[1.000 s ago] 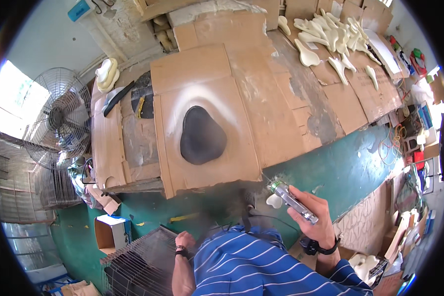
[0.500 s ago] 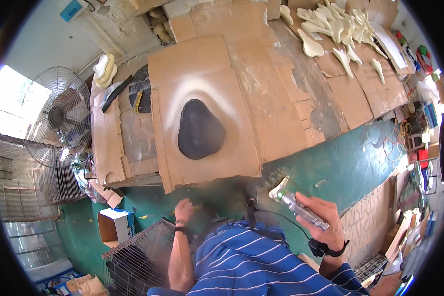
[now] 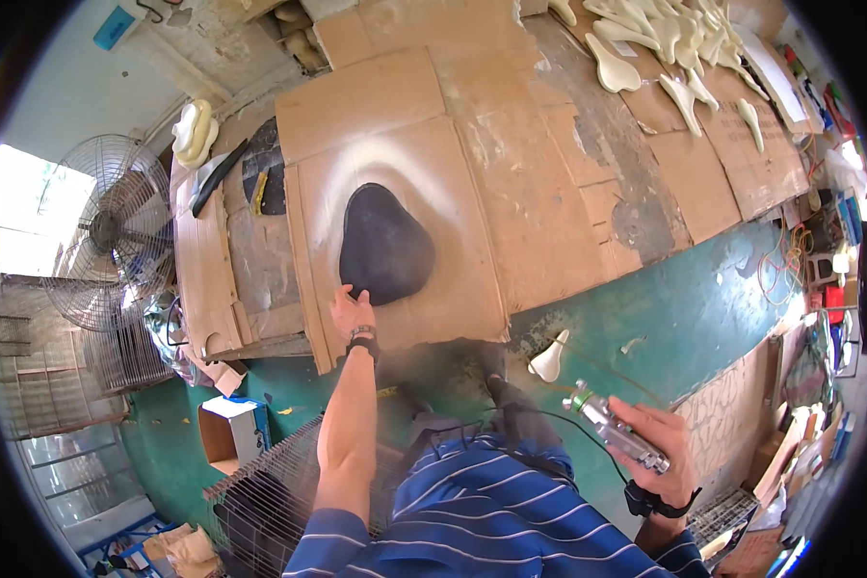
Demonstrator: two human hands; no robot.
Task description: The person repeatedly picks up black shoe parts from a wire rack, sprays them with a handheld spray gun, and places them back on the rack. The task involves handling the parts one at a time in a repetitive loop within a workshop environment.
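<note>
A black saddle-shaped piece (image 3: 385,246) lies on a cardboard sheet with a pale sprayed halo around its upper end. My left hand (image 3: 353,313) reaches to its lower left edge, fingertips closed on the rim there. Off to the right, over the green floor, my right hand (image 3: 663,445) is wrapped round a silver spray gun (image 3: 618,433) with a green part near its front. The gun points up and left, away from the black piece. Beyond its tip, a cream saddle-shaped foam piece (image 3: 548,356) lies low down by the floor.
Many cream saddle foams (image 3: 679,43) are heaped at the table's far right. A wire-guarded fan (image 3: 106,231) stands left. On the table's left are a dark long strip (image 3: 220,178) and stacked pale foams (image 3: 196,133). A wire rack (image 3: 260,482) and open box (image 3: 220,435) stand below.
My left hand has moved up from below the table edge to the black piece's lower rim. My right hand and the spray gun have shifted right and slightly down.
</note>
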